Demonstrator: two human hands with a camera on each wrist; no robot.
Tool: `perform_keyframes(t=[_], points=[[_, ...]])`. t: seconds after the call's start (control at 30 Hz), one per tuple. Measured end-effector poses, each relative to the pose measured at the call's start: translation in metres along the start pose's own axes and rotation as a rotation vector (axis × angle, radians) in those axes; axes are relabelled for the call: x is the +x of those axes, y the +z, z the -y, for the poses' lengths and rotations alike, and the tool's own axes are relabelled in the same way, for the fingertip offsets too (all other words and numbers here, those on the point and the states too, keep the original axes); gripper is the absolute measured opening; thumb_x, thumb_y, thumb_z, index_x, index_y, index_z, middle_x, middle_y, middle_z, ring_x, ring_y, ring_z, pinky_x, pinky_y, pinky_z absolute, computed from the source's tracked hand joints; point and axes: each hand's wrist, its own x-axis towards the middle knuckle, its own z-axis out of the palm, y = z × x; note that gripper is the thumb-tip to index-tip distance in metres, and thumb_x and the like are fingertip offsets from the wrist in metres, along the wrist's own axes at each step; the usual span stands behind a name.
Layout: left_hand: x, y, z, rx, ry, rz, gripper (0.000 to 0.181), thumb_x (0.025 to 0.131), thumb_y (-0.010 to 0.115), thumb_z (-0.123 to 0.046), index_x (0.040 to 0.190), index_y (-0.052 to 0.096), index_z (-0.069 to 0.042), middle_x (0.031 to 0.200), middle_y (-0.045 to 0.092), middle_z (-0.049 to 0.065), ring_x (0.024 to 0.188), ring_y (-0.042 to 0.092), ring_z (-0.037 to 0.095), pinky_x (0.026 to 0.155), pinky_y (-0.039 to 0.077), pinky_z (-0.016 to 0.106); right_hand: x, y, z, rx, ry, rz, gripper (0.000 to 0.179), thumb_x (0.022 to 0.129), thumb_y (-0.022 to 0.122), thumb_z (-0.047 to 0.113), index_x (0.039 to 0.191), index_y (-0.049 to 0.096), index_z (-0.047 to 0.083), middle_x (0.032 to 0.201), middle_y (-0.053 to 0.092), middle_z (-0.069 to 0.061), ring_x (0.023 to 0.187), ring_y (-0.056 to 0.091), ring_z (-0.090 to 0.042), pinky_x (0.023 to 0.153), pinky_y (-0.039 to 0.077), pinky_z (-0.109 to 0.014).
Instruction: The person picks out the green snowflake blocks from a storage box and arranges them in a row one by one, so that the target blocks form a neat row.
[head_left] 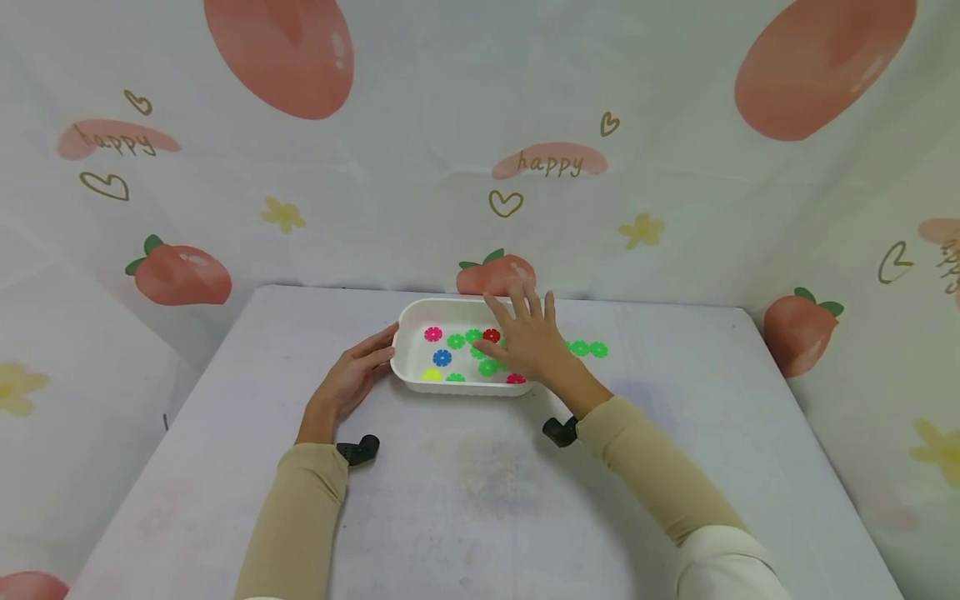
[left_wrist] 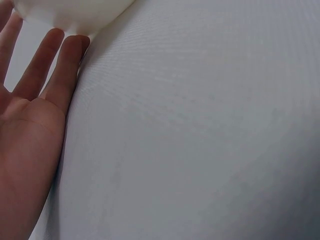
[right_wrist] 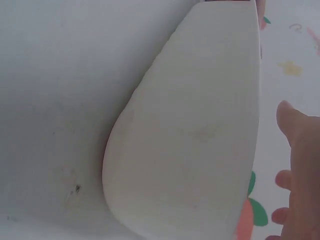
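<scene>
A white plastic basin [head_left: 408, 385] sits near the back of the table. Inside it are several snowflake discs: a blue one [head_left: 442, 357], a pink one [head_left: 432, 334], a dark red one [head_left: 491, 335], a yellow one [head_left: 432, 375] and several green ones [head_left: 456, 342]. My left hand [head_left: 352, 377] touches the basin's left end, its extended fingertips against the outer wall [left_wrist: 75, 12]. Above the basin's right part hovers my right hand [head_left: 531, 337], fingers spread, nothing seen in its grasp. It hides the basin's right end. In the right wrist view the thumb stands apart from the basin [right_wrist: 185, 120].
Several green snowflake discs [head_left: 588, 348] show just right of the basin, beyond my right hand. A white cloth with printed peaches and hearts [head_left: 420, 167] hangs behind the table [head_left: 450, 517]. Black wrist devices [head_left: 358, 451] stick out from both cuffs.
</scene>
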Motion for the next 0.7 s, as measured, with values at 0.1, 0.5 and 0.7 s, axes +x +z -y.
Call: perform_keyframes(t=[0.1,0.5,0.7], points=[[0.000,0.000,0.001,-0.004,0.001,0.000,0.057,0.103,0.061,-0.024,0.157,0.042,-0.024,0.167,0.036,0.001,0.148,0.039,0.014,0.126,0.035,0.035,0.004,0.003,0.005,0.004,-0.005,-0.002,0.088,0.095,0.053,0.067,0.165,0.019,0.026,0.170,0.013,-0.014,0.158,0.009,-0.038,0.127,0.011,-0.069],[0.001,-0.001,0.000,-0.005,0.016,0.010,0.057,0.103,0.060,-0.025,0.157,0.042,-0.023,0.166,0.036,0.002,0.150,0.037,0.015,0.128,0.031,0.039,0.014,0.013,0.018,0.159,-0.042,0.002,0.084,0.095,0.057,0.064,0.162,0.026,0.025,0.168,0.019,-0.011,0.152,0.023,-0.038,0.121,0.029,-0.065],[0.000,-0.001,0.001,-0.005,0.019,0.011,0.058,0.103,0.061,-0.025,0.157,0.041,-0.022,0.167,0.035,0.004,0.148,0.039,0.013,0.128,0.031,0.040,0.020,0.017,0.025,0.293,-0.066,0.029,0.080,0.096,0.061,0.058,0.160,0.030,0.023,0.162,0.030,-0.012,0.147,0.030,-0.038,0.119,0.031,-0.065]])
